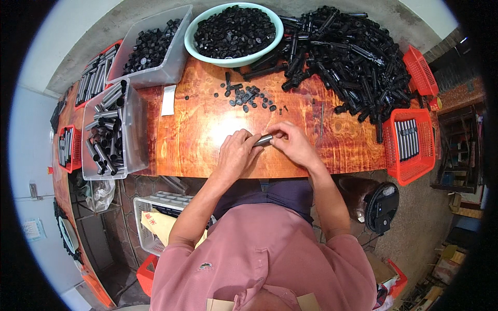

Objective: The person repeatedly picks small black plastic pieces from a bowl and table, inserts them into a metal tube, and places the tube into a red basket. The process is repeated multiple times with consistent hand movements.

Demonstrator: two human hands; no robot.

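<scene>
Between my two hands, over the front part of the wooden table, lies a short shiny metal tube (264, 140) with a dark end. My left hand (238, 151) is closed round its left part, the fingers pointing up and to the right. At the tube's right end my right hand (291, 142) pinches with thumb and fingertips; whether a small part sits in that pinch is hidden. Just beyond the hands, a loose group of small black caps (248, 97) is spread on the tabletop.
A big heap of black tubular parts (353, 57) covers the back right. A pale green basin (191, 43) and a clear bin (179, 65) hold small black pieces. Metal tubes fill another clear bin (136, 155) on the left. A red basket (418, 171) of tubes stands right.
</scene>
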